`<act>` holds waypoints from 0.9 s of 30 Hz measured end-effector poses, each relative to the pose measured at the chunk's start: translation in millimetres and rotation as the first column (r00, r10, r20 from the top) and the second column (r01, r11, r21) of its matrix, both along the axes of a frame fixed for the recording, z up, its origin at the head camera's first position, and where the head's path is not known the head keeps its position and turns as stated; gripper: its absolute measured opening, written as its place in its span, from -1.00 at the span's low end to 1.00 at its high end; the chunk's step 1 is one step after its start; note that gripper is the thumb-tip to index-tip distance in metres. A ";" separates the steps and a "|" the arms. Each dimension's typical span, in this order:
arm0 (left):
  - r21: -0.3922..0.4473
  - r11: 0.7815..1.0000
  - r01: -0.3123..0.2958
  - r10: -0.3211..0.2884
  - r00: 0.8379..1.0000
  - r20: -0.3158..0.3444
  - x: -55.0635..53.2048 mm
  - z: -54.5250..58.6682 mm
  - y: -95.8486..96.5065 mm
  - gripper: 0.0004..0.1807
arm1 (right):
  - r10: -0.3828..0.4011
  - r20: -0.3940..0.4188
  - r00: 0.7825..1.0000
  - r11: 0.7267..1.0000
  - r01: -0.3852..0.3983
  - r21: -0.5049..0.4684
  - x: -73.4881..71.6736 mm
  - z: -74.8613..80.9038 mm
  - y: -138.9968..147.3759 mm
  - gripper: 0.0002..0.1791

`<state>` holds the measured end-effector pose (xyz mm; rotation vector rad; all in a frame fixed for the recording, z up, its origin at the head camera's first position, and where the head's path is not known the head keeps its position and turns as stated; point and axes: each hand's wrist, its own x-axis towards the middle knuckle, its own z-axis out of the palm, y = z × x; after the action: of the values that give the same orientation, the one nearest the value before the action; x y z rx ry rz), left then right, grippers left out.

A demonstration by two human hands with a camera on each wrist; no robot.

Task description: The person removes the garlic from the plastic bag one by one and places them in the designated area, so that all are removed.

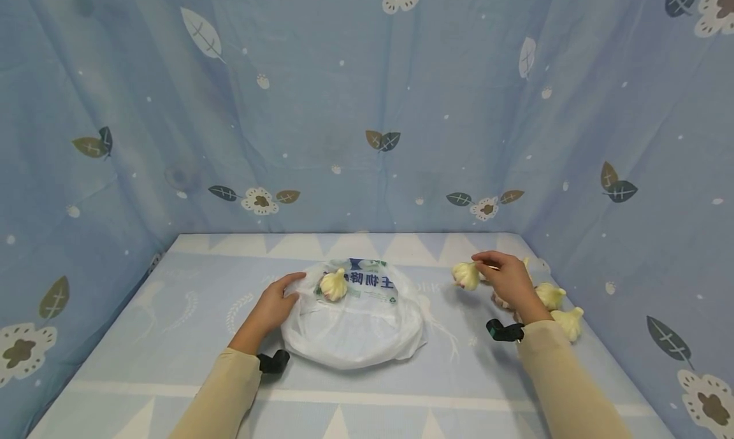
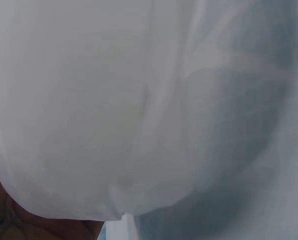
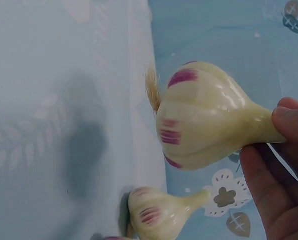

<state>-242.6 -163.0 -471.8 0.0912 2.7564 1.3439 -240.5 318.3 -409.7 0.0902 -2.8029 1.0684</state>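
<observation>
A white plastic bag (image 1: 355, 350) with blue and green print lies spread out in the middle of the table. One garlic bulb (image 1: 334, 285) sits within its outline, on the left near the print. My left hand (image 1: 272, 308) touches the bag's left side with thumb and fingers apart; in the left wrist view the plastic (image 2: 89, 110) hides most of that hand. On the right, my right hand (image 1: 509, 280) pinches another garlic bulb (image 3: 204, 117) by its stem, root end pointing left. This bulb is held above the table and has purple streaks.
Several more garlic bulbs, among them one garlic bulb (image 1: 569, 324) near the edge, lie on the table's right side beside and under my right hand. A pale blue patterned cloth (image 1: 143, 350) covers the table. Blue leaf-print curtains (image 1: 321, 107) stand behind and at both sides.
</observation>
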 end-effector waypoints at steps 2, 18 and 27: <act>0.003 1.000 -0.001 0.001 1.000 0.000 0.1 -0.4 -0.1 -0.46 | 0.002 0.002 1.000 1.000 -0.002 0.011 0.2 -1.0 2.0 -0.66; 0.006 1.000 0.006 -0.006 1.000 -0.011 2.8 -0.4 0.4 -0.46 | -0.019 -0.047 0.999 0.995 0.024 0.095 -3.6 -18.8 20.2 -0.70; -0.002 1.000 0.003 -0.003 1.000 -0.003 3.3 4.1 1.6 -0.46 | -0.029 -0.071 0.997 0.993 0.037 0.116 -6.4 -24.9 22.4 -0.72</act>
<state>-239.3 -161.4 -467.7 0.0972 2.7593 1.3412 -247.0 340.6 -434.5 0.0904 -2.7927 0.8762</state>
